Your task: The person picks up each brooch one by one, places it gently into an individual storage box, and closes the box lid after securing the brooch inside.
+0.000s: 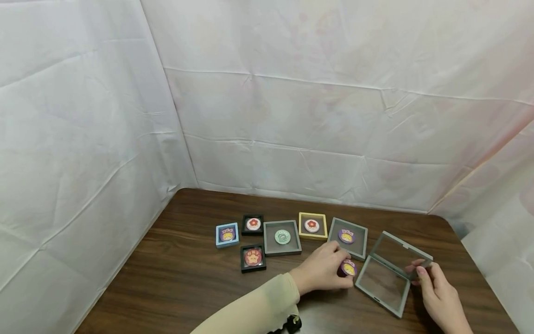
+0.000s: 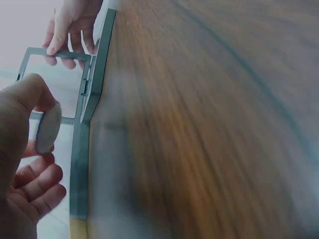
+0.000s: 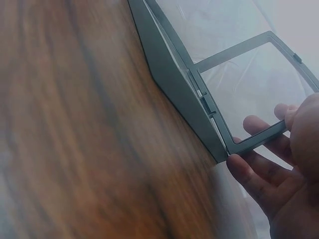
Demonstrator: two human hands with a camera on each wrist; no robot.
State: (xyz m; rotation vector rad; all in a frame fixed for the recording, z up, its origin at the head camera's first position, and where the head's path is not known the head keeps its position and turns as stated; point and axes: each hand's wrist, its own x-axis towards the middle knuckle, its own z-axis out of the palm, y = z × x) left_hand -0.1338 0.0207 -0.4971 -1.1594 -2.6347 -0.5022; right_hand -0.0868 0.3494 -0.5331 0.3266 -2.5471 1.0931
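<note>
Between thumb and fingers, my left hand (image 1: 322, 270) pinches a round purple badge (image 1: 349, 267) with a yellow figure, just left of a hinged grey display frame. The left wrist view shows the badge (image 2: 49, 128) edge-on, its pale back visible. The grey display frame (image 1: 378, 301) stands unfolded on the table, its clear lid (image 1: 408, 247) tilted up. At the lid's right side, my right hand (image 1: 443, 297) grips the rim; the right wrist view shows thumb and fingers on either side of the lid's rim (image 3: 259, 139).
Behind my left hand lies a grey frame with a purple badge (image 1: 346, 236). Leftward are a yellow frame (image 1: 313, 237), a larger grey frame (image 1: 282, 253), two black frames (image 1: 253, 269) and a blue frame (image 1: 227, 245), each holding a badge. White cloth (image 1: 267, 116) hangs around the wooden table (image 1: 167, 278).
</note>
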